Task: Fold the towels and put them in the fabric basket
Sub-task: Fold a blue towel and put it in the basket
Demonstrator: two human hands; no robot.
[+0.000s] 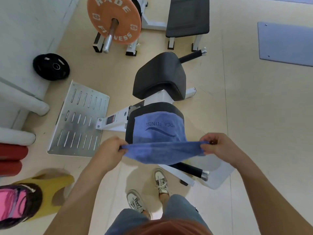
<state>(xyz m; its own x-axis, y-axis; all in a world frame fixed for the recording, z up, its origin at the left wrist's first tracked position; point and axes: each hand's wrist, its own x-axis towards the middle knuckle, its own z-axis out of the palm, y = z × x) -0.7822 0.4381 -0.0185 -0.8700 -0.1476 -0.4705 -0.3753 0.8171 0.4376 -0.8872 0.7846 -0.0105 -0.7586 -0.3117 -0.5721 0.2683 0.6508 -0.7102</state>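
Two hands pinch blue towel (160,133): left hand (110,150), right hand (218,148) at near corners | soft, light, sags mid-span | far end drapes on bench seat (152,107) | you keep corner grips.

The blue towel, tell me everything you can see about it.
The blue towel looks like soft terry cloth, with dark lettering reading YOGA FITNESS and a wave logo, upside down from this view. Its far part lies flat on the black seat pad of a bench; the near edge is lifted and stretched taut, pinched at one corner by the left hand and at the other by the right hand. It sags slightly between them.
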